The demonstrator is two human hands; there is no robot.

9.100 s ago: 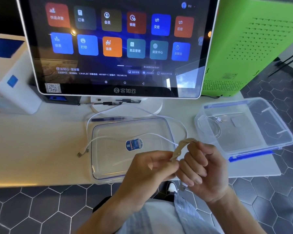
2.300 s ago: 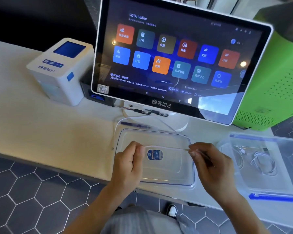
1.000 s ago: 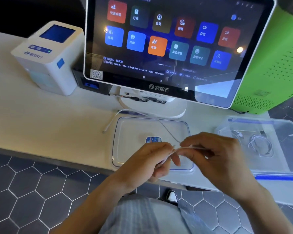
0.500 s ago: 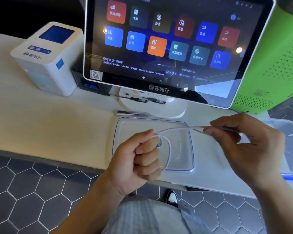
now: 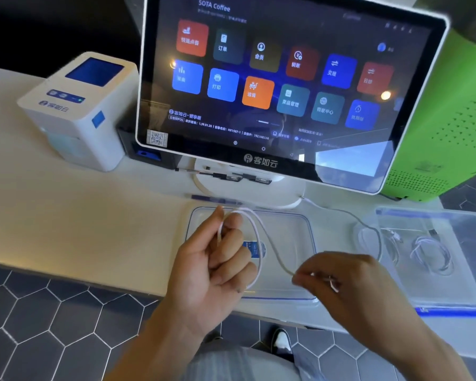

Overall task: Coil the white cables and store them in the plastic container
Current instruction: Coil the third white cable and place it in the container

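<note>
Café or shop sales counter. Point-of-sale touchscreen [image 5: 280, 86] headed "SOTA Coffee" with coloured menu tiles; white receipt printer [image 5: 77, 111] beside it on pale countertop [image 5: 66, 215]. Dark hexagonal floor tiles [image 5: 39, 325] below.

Container [image 5: 451, 224] open-topped — monitor [image 5: 280, 86] behind.

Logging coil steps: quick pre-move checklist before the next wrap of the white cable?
1. Loop held in left hand: ok.
2. Right hand pinching the white cable: ok.
3. Free tail untangled: cannot tell; it trails right toward the plastic container.
4. Container open, room left: ok; coiled cables already lie inside.
5. Lid under the hands, out of the loop: ok.
6. Far plug end located: cannot tell.
</note>
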